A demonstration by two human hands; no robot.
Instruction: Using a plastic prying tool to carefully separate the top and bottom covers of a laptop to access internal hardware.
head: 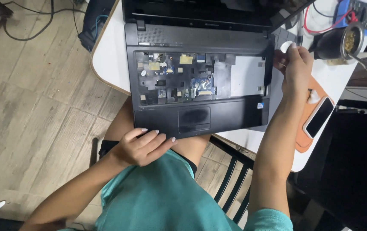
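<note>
- The left hand sits low and centre-left in the frame, its fingers loosely curled and spread, gripping nothing; the fingertips rest at the front edge of the laptop, beside the touchpad.
- The right hand is at the upper right, just past the laptop's right edge. Its fingers are drawn together, and a small white round piece shows at their tips; whether they actually pinch it cannot be told.
- The laptop lies open in the middle of the frame, partly on the white table and partly over the person's lap. Its keyboard is off, so the green and blue circuit board and a bare grey metal plate show in the well above the palm rest.
- The dark screen tilts away at the top of the frame.
- Right of the right forearm, an orange mat carries a phone with a dark screen and white rim.
- In the upper right corner stand a dark cup with brassy stuff inside and a blue meter with a red lead.
- A teal garment covers the lap at the bottom; a black chair frame shows beneath, over a wooden plank floor.
</note>
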